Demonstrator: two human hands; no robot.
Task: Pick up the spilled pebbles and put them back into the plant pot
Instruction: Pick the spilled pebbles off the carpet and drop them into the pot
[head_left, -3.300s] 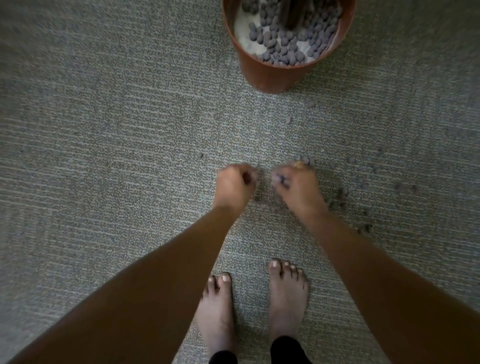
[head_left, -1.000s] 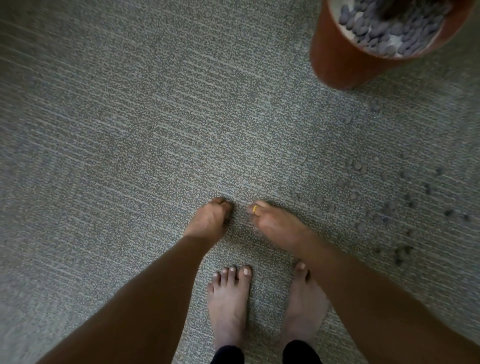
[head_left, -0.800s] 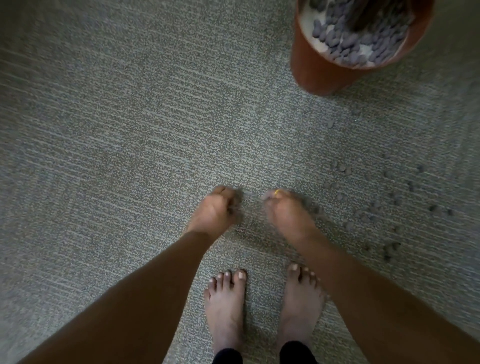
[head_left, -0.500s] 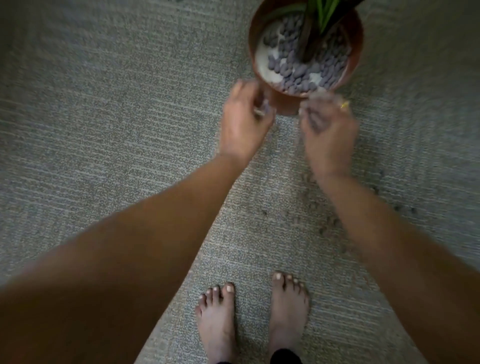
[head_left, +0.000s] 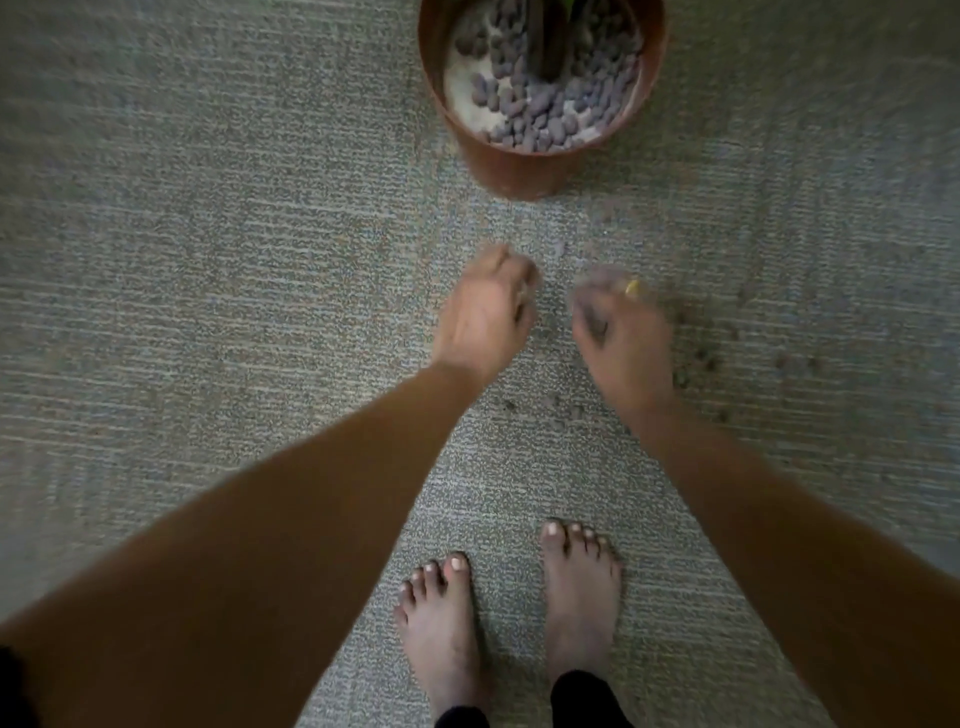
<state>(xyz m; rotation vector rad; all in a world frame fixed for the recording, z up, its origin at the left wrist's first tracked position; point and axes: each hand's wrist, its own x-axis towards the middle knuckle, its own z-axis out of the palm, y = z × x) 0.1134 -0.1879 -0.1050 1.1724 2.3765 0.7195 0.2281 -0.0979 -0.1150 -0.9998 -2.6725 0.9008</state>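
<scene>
Left hand (head_left: 485, 317) and right hand (head_left: 621, 332) blurred, grip indeterminate, terracotta plant pot (head_left: 524, 166) beyond, spilled pebbles (head_left: 696, 358) on carpet (head_left: 208, 260), bare feet (head_left: 579, 592) below.

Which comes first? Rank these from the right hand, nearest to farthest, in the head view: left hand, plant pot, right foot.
1. left hand: just beside the right hand, across a narrow gap.
2. plant pot: ahead, at the top.
3. right foot: below, nearest the camera.
</scene>
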